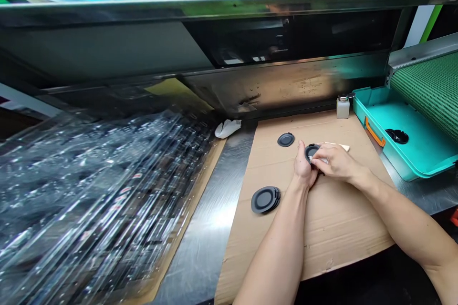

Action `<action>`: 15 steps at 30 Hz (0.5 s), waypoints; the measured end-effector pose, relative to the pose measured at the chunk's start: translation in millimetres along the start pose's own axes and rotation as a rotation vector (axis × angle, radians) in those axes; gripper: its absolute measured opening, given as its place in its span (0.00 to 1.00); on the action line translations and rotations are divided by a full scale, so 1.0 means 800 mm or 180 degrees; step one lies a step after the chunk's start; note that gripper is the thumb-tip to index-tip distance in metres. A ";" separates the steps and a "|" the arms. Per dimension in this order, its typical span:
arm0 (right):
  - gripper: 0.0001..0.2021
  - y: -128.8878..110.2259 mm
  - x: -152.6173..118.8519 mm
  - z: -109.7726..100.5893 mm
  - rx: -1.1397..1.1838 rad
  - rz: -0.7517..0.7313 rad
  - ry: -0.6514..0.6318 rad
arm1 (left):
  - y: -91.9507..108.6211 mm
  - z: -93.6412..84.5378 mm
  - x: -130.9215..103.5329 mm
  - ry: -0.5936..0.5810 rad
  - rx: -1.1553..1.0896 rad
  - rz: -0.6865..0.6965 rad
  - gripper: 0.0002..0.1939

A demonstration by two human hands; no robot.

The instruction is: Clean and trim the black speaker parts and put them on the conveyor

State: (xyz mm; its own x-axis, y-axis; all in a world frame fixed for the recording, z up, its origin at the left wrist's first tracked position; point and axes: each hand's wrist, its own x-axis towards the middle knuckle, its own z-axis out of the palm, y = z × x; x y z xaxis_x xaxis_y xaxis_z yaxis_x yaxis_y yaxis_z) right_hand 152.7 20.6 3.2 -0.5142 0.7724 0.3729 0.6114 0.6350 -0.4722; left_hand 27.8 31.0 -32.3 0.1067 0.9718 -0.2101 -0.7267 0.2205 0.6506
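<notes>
My left hand (pixel 303 167) is closed around the edge of a round black plastic cover (pixel 312 151), held tilted above the cardboard sheet (pixel 343 214). My right hand (pixel 334 162) is pinched against the cover's face. A small whitish piece (pixel 311 157) shows at its fingertips, too small to name. Just behind the right hand lies a flat cream-coloured piece (pixel 339 147), partly hidden by it. One more black cover (pixel 286 139) rests flat to the left of my hands. Nearer to me, beside my left forearm, is a short stack of black covers (pixel 265 199).
A teal tray (pixel 418 171) with an orange latch holds black round parts (pixel 397 136) at the right, beside a green conveyor belt (pixel 429 90). A small bottle (pixel 342 107) stands at the back. Clear plastic trays (pixel 118 190) pile up left, near a crumpled white tissue (pixel 228 128).
</notes>
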 end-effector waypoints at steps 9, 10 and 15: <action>0.09 0.006 0.001 0.002 -0.0389 0.0208 0.0195 | -0.006 0.001 0.003 0.0203 0.0013 0.0064 0.26; 0.09 0.004 0.001 0.004 -0.0475 0.0351 0.0322 | -0.007 0.000 0.003 0.0161 0.0065 0.0023 0.27; 0.09 0.001 0.003 0.015 -0.0462 0.0207 0.0398 | -0.012 -0.001 0.004 0.0280 0.0041 0.0047 0.25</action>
State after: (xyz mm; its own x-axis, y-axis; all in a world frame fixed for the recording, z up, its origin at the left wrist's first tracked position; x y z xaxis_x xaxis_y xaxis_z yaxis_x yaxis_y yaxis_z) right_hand 144.9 23.0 -5.9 -0.3975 0.8019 0.4460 0.7258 0.5722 -0.3818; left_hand 34.4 32.1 -39.5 0.0355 0.9640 -0.2634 -0.7188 0.2077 0.6634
